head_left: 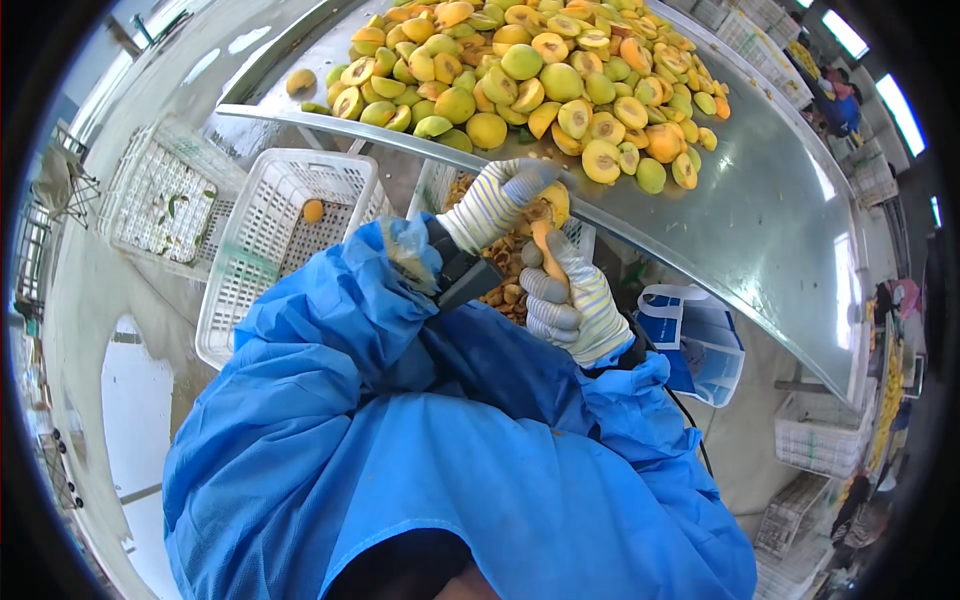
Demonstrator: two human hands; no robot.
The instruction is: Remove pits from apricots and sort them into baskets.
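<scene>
My left hand (505, 195), in a striped glove with grey fingertips, is closed round a halved yellow peach (555, 204) at the table's near edge. In my right hand (578, 305), gloved the same way, is a slim tan-orange tool (548, 250). Its upper end meets the peach half; the tip cannot be made out. Below both hands, brownish-orange peach pits and scraps (506, 296) fill a white crate, partly hidden by my sleeves. Just beyond the hands lies a big heap of yellow-green peaches (540, 80), many of them cut in half.
The metal table (745, 235) has a raised rim. At left stand white plastic crates (225, 300), one with a single peach (313, 211) inside. A blue-and-white bag (690, 345) is right of my hands. More crates (820, 435) and a person (840, 100) are farther right.
</scene>
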